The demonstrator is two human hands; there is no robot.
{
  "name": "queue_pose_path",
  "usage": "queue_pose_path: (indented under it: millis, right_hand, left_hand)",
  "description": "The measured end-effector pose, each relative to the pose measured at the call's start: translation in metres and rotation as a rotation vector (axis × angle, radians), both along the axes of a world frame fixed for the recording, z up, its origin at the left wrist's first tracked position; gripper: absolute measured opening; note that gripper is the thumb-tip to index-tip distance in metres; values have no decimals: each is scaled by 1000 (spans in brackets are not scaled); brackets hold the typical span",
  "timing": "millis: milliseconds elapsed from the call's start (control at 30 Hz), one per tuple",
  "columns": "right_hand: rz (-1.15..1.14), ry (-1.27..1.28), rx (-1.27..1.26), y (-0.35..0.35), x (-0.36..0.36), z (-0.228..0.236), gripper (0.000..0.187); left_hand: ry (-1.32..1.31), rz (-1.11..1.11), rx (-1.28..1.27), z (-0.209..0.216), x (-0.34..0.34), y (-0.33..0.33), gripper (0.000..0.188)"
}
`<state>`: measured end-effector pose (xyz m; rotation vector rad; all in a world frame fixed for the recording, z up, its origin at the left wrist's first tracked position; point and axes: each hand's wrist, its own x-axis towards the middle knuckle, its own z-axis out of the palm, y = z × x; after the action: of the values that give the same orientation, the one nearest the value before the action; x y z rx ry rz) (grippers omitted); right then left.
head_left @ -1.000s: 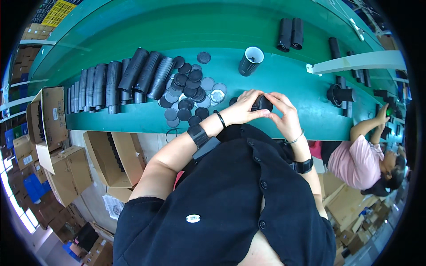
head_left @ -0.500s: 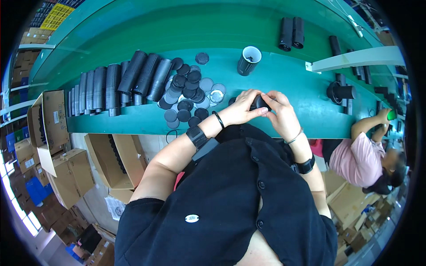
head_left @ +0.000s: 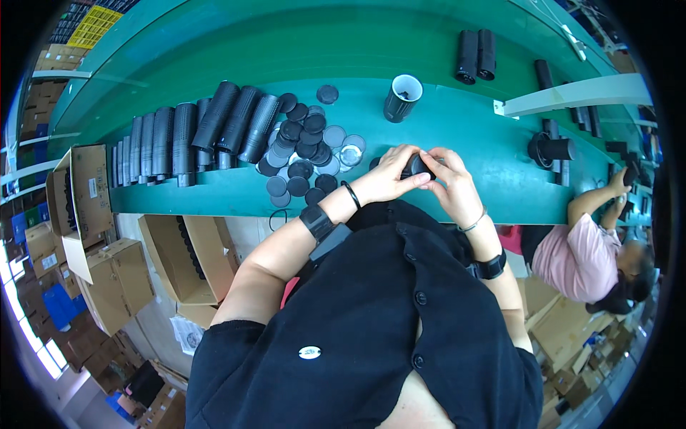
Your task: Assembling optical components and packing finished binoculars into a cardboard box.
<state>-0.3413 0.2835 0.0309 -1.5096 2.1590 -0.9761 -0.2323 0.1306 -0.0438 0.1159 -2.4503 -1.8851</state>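
Note:
My left hand [head_left: 394, 173] and my right hand [head_left: 451, 182] meet just above the near edge of the green worktable. Both are closed around a black cylinder [head_left: 414, 166], fingertips and thumbs against its round end. Most of it is hidden by the fingers and palms. To the left of my hands lies a loose pile of black and grey round discs [head_left: 306, 146]. Beyond it, a row of black ribbed tubes [head_left: 184, 143] runs to the left, a few lying on top of others. A black cup with a white inside [head_left: 402, 98] stands past my hands, small dark pieces in it.
Two black tubes [head_left: 467, 58] lie on the far green strip. A white metal bracket [head_left: 572, 96] juts over the table at right, near a black cylindrical fitting [head_left: 554, 149]. Open cardboard boxes [head_left: 193, 261] stand at lower left. A co-worker in pink [head_left: 575, 257] handles dark parts at far right.
My hands keep nearly the same hold on the black cylinder. The two tubes on the far strip have shifted slightly right. The co-worker's hand shows a dark thing where a green one was.

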Motion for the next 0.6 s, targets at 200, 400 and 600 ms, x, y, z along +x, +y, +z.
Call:
queue_pose_path:
  millis: [200,400,600]
  right_hand:
    - [47,31,12,-8,-1,1,52]
    - [-78,-435,-116,-8,-4,-18,41]
    - [-114,-976,45,-5,-9,-38,33]
  left_hand:
    - [-25,14,42,11,1,-6,52]
    - [-61,22,168,-7,5,-9,49]
    - [-100,-50,426,-1,7,-8,74]
